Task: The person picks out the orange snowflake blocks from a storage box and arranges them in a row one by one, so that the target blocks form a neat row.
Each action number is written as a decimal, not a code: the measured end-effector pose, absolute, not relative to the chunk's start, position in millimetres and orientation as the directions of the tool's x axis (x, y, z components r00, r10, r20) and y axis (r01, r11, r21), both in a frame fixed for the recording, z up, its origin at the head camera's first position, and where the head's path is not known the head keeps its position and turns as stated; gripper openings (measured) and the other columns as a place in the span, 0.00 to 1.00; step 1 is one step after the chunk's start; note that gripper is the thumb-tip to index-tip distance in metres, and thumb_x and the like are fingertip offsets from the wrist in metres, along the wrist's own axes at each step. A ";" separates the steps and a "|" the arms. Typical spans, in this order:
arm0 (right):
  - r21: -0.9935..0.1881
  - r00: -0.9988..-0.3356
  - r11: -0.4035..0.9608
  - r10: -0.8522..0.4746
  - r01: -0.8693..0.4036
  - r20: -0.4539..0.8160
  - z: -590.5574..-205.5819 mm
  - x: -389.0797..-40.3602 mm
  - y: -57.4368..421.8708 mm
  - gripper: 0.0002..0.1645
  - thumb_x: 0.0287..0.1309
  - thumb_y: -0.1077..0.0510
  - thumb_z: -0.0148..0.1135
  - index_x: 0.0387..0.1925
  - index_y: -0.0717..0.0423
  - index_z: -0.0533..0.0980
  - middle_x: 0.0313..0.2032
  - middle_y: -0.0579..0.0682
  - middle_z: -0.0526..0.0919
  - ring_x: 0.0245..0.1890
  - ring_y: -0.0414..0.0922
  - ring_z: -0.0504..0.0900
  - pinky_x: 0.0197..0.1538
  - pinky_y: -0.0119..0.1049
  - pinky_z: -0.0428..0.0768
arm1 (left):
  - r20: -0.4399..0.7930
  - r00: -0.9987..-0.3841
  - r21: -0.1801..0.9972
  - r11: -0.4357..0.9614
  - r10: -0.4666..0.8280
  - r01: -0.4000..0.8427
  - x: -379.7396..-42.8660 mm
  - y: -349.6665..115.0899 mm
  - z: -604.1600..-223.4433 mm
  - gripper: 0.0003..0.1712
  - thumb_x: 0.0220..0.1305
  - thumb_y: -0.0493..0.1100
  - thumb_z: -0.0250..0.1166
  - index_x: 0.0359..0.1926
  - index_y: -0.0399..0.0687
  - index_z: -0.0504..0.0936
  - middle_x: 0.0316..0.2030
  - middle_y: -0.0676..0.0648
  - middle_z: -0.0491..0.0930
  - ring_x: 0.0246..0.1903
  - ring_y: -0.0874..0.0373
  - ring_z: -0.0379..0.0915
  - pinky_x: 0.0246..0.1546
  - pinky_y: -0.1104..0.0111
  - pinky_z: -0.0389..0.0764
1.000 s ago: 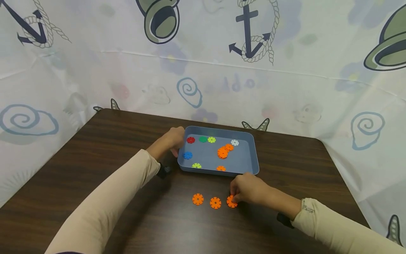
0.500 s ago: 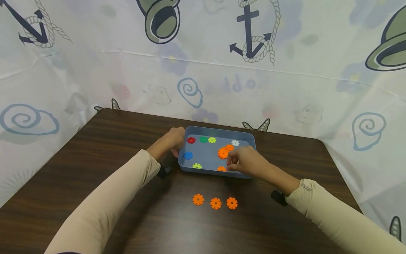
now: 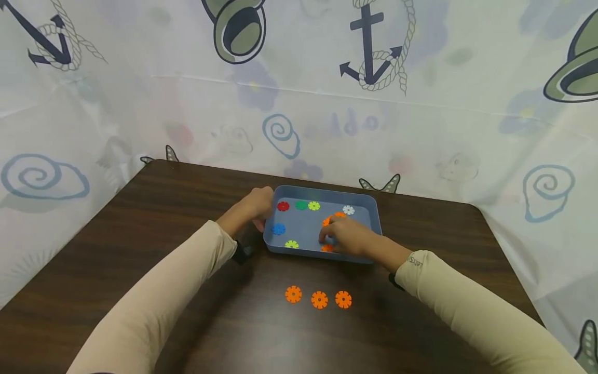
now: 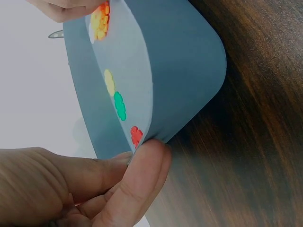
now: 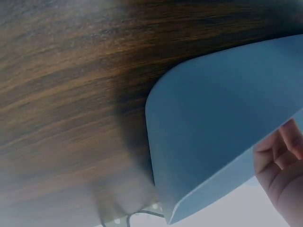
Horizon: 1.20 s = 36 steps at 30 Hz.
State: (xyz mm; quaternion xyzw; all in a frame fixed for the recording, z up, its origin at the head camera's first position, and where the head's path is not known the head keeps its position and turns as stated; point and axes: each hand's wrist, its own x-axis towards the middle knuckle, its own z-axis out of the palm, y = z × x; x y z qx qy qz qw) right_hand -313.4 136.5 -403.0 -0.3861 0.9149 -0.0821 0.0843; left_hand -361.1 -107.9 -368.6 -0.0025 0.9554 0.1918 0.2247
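A blue-grey tray (image 3: 303,196) stands on the dark wooden table. My left hand (image 3: 256,204) grips its left rim; in the left wrist view, thumb and fingers (image 4: 144,165) pinch the wall near the red disc (image 4: 136,135). My right hand (image 3: 350,236) is inside the tray at the right, fingers bent down with a gap between index finger and thumb. It partly covers a pile of notched orange discs (image 3: 326,222); another orange disc (image 3: 327,249) lies just below its fingertips. In the right wrist view the tray wall (image 5: 213,113) hides the fingertips.
Three orange discs, left (image 3: 293,294), middle (image 3: 320,299) and right (image 3: 343,299), lie in a row on the table in front of the tray. Inside it are also blue (image 3: 279,229), green (image 3: 301,205), white (image 3: 348,210) and two yellow-green discs (image 3: 314,206). A patterned cloth (image 3: 210,114) hangs behind.
My right hand has let go of the rightmost orange disc on the table and moved up over the tray's front wall, then left and down among the discs. The left hand stays put.
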 end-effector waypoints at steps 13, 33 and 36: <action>-0.350 -0.731 0.709 -0.677 -0.613 -0.090 -399.3 -314.8 143.3 0.08 0.55 0.65 0.73 0.32 0.53 0.80 0.30 0.45 0.82 0.32 0.40 0.79 0.37 0.33 0.82 | -0.428 -0.900 0.372 0.924 0.082 -0.093 -363.0 -106.6 -368.6 0.14 0.67 0.28 0.61 0.53 0.32 0.74 0.38 0.35 0.80 0.22 0.52 0.85 0.22 0.69 0.87; -0.591 -0.784 0.684 -0.606 -0.428 -0.133 -379.2 -265.2 212.0 0.06 0.56 0.61 0.73 0.30 0.49 0.81 0.26 0.39 0.83 0.28 0.39 0.79 0.32 0.30 0.81 | -0.415 -0.905 0.351 0.934 0.089 -0.069 -364.0 -108.6 -372.4 0.16 0.66 0.29 0.61 0.54 0.31 0.74 0.38 0.35 0.81 0.21 0.52 0.85 0.22 0.69 0.87; -0.606 -0.756 0.682 -0.626 -0.409 -0.194 -389.7 -255.3 213.1 0.07 0.55 0.60 0.74 0.28 0.48 0.81 0.25 0.37 0.83 0.26 0.36 0.78 0.31 0.29 0.81 | -0.416 -0.905 0.353 0.933 0.092 -0.068 -364.4 -107.8 -372.2 0.16 0.66 0.28 0.62 0.54 0.31 0.74 0.38 0.35 0.81 0.22 0.52 0.85 0.22 0.69 0.87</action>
